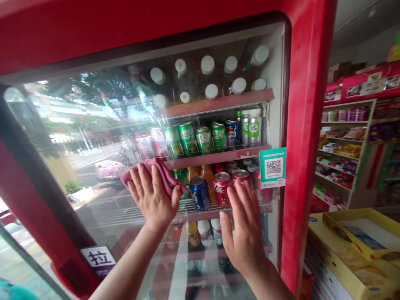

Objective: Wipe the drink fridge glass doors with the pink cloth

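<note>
My left hand [155,199] lies flat with its fingers spread, pressing a folded pinkish-purple cloth [167,177] against the glass door [103,225] of a drinks fridge. The cloth shows above the fingertips and to the right, by the thumb. To the right my right hand [243,225] is held up with fingers stretched and thumb apart, holding nothing. It is at or just in front of the glass; I cannot tell if it touches. Behind the pane stand a blue can [200,193], red cans [222,191] and green cans [204,139].
The red door frame [308,146] surrounds the glass, with a QR-code sticker [273,167] at its right edge and a white label [98,259] at lower left. Yellow boxes [353,266] stand at lower right, before stocked shelves [342,156]. Street reflections cover the pane's left side.
</note>
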The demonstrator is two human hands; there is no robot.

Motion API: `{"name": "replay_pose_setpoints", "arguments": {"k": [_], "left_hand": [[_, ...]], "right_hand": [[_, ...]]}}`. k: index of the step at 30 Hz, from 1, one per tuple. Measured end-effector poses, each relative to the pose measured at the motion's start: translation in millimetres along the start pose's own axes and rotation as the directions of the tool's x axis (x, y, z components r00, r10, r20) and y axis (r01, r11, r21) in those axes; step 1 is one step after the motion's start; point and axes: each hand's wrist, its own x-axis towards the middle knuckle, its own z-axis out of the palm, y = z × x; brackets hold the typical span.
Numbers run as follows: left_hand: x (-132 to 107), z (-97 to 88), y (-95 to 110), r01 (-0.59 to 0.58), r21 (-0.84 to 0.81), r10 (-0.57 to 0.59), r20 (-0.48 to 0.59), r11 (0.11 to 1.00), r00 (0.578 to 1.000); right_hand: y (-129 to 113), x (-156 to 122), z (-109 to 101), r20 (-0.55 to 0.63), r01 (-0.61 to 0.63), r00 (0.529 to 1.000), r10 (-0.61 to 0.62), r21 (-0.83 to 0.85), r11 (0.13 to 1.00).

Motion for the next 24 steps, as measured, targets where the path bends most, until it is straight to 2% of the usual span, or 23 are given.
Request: {"name": "replay_pose_setpoints", "arguments": {"k": [2, 4, 6, 8, 13, 15, 17, 19, 21, 24], "left_hand": [[-8.4, 2.5, 23.5, -0.051, -0.016, 0.051, 0.044, 0.999, 0.998], [-16.3, 3.7, 42.8, -0.238, -0.077, 0.244, 0.095, 0.968, 0.965], [-21.4, 3.0, 45.6, -0.355, -0.119, 0.367, 0.098, 0.927, 0.925], [-22.9, 0.4, 26.7, -0.377, -0.125, 0.388, 0.079, 0.918, 0.918], [-22.4, -10.4, -71.9, -0.241, -0.065, 0.241, -0.007, 0.968, 0.971], [-23.0, -13.1, -99.1, -0.166, -0.054, 0.164, -0.045, 0.985, 0.985], [-24.3, -14.4, -106.7, -0.091, -0.056, 0.088, -0.057, 0.994, 0.994], [-26.5, -15.0, -98.4, -0.057, -0.083, 0.054, -0.041, 0.995, 0.998], [-29.3, -14.9, -85.0, -0.138, -0.134, 0.138, -0.008, 0.981, 0.990], [-32.5, -14.0, -78.6, -0.340, -0.206, 0.348, 0.006, 0.918, 0.937]], "right_hand": [[-16.2, -1.1, 5.9, -0.011, -0.003, 1.000, 0.003, 0.014, 1.000], [-33.7, -4.1, 12.7, -0.033, -0.007, 0.999, 0.008, 0.032, 0.999], [-50.8, -8.4, 20.8, -0.041, -0.019, 0.999, 0.021, 0.042, 0.999], [-65.7, -12.1, 29.3, -0.030, -0.030, 0.999, 0.031, 0.037, 0.999], [-87.6, -13.8, 43.9, -0.034, -0.032, 0.999, 0.032, -0.005, 0.999], [-93.1, -14.0, 46.6, -0.045, -0.040, 0.998, 0.039, -0.024, 0.999], [-100.0, -15.4, 49.3, -0.048, -0.043, 0.998, 0.041, -0.037, 0.998], [-108.9, -17.6, 53.5, -0.039, -0.034, 0.999, 0.033, -0.038, 0.999], [-118.8, -19.7, 59.7, -0.021, -0.018, 1.000, 0.018, -0.036, 0.999], [-132.2, -21.0, 71.2, -0.003, 0.007, 1.000, -0.007, -0.042, 0.999]]}}
